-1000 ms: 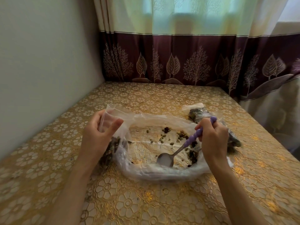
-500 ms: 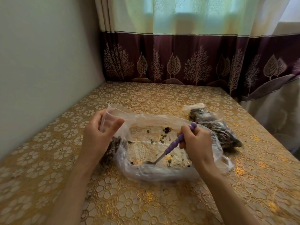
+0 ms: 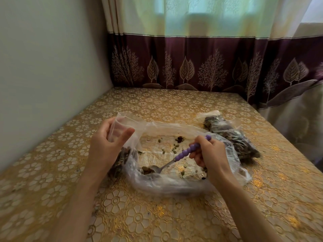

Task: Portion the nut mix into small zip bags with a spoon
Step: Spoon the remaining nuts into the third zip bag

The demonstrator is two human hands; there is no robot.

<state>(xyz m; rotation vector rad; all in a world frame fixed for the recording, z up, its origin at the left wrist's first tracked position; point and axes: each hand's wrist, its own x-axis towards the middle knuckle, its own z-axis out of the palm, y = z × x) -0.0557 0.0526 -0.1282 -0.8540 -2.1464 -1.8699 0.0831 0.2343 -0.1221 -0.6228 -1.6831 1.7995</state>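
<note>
Spoon (image 3: 176,158) pinched in your right hand (image 3: 210,154) points its loaded bowl left toward the small zip bag (image 3: 120,130) your left hand (image 3: 106,144) grips open.

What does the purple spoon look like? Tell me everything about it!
The spoon has a bumpy, beaded purple handle that looks like plastic, a thin metal neck and a shiny metal bowl. It slants down to the left, handle end up. The right hand grips the handle. The bowl sits low inside the big clear plastic bag, with some brown nut mix right at its tip.
</note>
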